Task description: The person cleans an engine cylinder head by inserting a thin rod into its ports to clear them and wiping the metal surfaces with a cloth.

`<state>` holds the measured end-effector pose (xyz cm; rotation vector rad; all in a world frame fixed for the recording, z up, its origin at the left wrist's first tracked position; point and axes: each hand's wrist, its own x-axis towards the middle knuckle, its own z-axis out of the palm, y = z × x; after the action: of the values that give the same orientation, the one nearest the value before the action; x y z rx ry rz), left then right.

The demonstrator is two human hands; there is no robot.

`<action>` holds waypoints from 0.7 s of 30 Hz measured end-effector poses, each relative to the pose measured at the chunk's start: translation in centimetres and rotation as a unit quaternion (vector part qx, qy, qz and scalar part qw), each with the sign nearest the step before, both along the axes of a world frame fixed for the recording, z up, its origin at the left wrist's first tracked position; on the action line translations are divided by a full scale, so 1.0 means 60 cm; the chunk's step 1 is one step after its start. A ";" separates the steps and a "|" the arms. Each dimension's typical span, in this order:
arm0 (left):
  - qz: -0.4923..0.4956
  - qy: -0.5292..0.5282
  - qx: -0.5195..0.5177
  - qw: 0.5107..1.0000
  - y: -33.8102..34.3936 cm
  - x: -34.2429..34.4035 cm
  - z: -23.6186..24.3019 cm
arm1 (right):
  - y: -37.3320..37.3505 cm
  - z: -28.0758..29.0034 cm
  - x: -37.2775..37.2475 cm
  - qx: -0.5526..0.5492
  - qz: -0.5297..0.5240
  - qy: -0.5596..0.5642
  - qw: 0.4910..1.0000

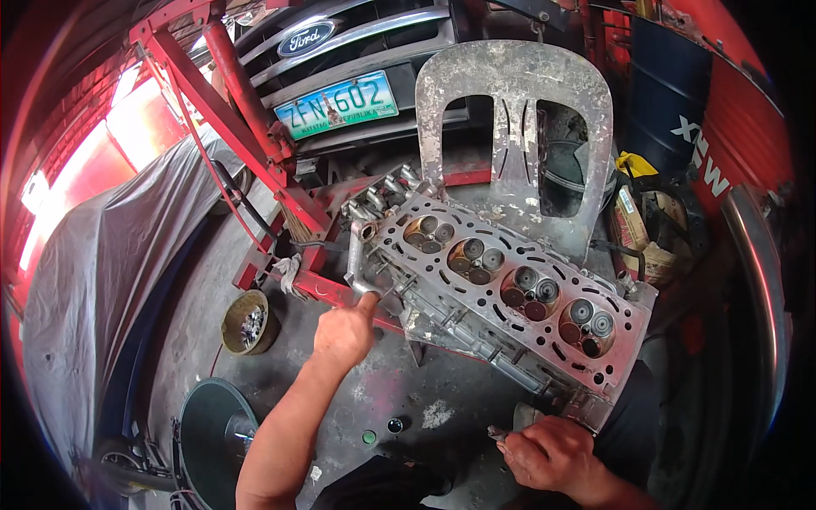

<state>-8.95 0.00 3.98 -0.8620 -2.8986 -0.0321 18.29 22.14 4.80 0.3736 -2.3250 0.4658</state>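
Note:
A metal engine cylinder head (pixel 544 333) with four chambers of round valves lies slanting across a scuffed plastic chair (pixel 569 81). My left hand (pixel 344 333) has its fingers closed on a metal pipe fitting (pixel 359 268) at the head's left end. Below the head's right end, my right hand (pixel 548 455) is closed round a small metal object (pixel 499 433), too hidden to identify. A metal manifold-like part (pixel 374 204) sits behind the head's left end.
A red steel frame (pixel 251 127) stands before a vehicle grille (pixel 340 42). On the floor are a bowl of small parts (pixel 232 319) and a dark tub (pixel 200 425). A covered object (pixel 85 289) fills the left; a blue drum (pixel 667 85) stands back right.

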 end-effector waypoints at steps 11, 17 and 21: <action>-0.010 -0.085 0.210 0.974 -0.012 -0.004 -0.045 | 0.005 0.005 0.000 0.002 0.017 -0.016 1.000; -0.016 -0.147 0.275 0.950 -0.003 0.025 -0.043 | 0.003 -0.002 0.000 -0.005 0.017 0.000 1.000; 0.035 -0.125 0.270 0.954 -0.018 -0.001 -0.042 | 0.003 0.001 0.000 0.001 0.020 -0.003 1.000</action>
<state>-9.03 -1.07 1.44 -0.6873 -2.8881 -0.9419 18.31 22.29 4.85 0.4206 -2.3273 0.4851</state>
